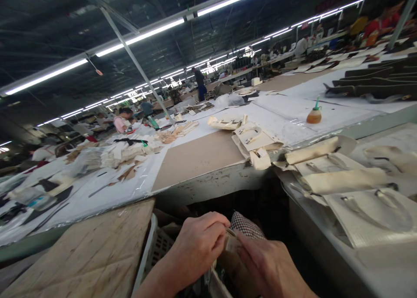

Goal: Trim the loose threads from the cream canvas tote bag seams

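Note:
Low in the head view, my left hand [203,235] is closed with its fingers curled over the top edge of a cream-and-tan bag piece [230,246]. From the other side my right hand [272,261] pinches the same edge, thumb and fingers pressed together. The two hands nearly meet. Most of the piece hangs below them, partly cut off by the frame and hidden by my wrists. Just beyond my fingers shows a black-and-white checked cloth [246,225].
To my left are a plastic basket [159,246] and a wooden board [84,250]. Cream handbags [371,211] lie on the right-hand surface, more [252,137] at the table edge [211,180]. A bottle of amber liquid [314,115] stands farther back. People work in the distance.

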`<state>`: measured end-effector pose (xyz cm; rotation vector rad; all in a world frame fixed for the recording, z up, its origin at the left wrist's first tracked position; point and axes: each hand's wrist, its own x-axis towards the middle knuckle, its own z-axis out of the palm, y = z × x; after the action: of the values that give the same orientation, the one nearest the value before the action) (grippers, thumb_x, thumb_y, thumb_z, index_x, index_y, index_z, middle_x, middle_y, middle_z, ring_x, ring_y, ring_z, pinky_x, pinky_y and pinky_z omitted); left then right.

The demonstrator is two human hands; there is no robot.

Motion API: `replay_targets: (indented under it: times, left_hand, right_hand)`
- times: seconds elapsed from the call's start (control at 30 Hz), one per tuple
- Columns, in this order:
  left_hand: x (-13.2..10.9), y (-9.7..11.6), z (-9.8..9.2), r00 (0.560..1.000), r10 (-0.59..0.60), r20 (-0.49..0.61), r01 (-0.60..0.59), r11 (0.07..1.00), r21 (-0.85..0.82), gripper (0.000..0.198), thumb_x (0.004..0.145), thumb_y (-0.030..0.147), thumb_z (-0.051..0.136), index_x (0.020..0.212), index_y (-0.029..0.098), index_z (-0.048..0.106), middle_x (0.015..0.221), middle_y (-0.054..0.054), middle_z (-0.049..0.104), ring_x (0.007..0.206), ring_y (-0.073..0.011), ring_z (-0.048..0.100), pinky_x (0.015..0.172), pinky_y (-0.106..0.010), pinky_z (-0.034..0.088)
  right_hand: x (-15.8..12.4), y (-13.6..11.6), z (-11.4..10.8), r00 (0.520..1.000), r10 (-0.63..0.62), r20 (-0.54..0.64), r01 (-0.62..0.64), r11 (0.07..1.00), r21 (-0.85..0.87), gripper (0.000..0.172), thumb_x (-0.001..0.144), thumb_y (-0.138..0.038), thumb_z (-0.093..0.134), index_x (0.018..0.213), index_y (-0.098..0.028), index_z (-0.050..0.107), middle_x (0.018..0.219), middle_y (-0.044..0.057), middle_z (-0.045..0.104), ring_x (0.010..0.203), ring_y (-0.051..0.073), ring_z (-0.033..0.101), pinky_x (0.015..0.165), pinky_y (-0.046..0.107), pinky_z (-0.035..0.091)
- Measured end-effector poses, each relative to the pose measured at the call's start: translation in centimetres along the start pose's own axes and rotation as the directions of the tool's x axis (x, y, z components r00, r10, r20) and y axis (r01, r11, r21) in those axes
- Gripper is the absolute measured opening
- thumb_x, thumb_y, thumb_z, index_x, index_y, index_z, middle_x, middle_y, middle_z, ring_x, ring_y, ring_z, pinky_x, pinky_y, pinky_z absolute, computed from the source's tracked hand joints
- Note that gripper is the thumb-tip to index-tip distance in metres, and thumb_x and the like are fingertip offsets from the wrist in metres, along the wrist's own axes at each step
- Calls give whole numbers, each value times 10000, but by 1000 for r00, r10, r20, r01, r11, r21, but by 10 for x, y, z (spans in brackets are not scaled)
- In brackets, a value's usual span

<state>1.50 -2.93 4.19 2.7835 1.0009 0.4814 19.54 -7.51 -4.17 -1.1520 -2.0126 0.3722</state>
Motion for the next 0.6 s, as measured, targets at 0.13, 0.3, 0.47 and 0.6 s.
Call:
replay_targets:
  times: [0.13, 0.3, 0.47, 0.6]
  left_hand:
    - [1, -2, 2, 1000, -9, -13, 10, 1000, 15, 158, 872, 69, 502, 827, 193, 589, 938, 17, 702, 817, -127, 669, 724, -232, 457]
    - [0, -5, 1, 1000, -6, 7, 7, 1000, -2, 155, 873, 66, 518, 849, 198, 596, 949, 21, 703, 834, -127, 659, 764, -241, 443]
    - [-2, -7, 2, 1000, -16, 6, 16, 999, -52, 158, 869, 43, 524, 840, 190, 574, 978, 12, 682, 857, -120, 643, 760, -227, 440]
    - [-2, -5, 0, 999, -43, -3, 43, 996, -75, 169, 849, 28, 531, 794, 187, 547, 1011, 10, 672, 862, -123, 637, 736, -219, 443]
  right_hand:
    - [-1, 2, 1, 999, -11, 41, 10, 1000, 24, 291, 963, -184, 309, 996, -165, 598, 681, 24, 715, 546, 194, 690, 473, 280, 409]
    - [2, 4, 4, 996, 28, 82, -29, 1000, 6, 250, 948, -157, 343, 908, -203, 585, 647, -3, 687, 522, 180, 662, 476, 275, 386]
    - [4, 5, 6, 997, 37, 70, -38, 999, 7, 235, 929, -144, 354, 856, -203, 569, 685, 18, 684, 587, 204, 679, 534, 285, 462]
    - [7, 4, 3, 998, 56, 0, -55, 994, 90, 157, 935, -197, 442, 1051, -188, 548, 871, 49, 685, 702, 201, 692, 604, 290, 542]
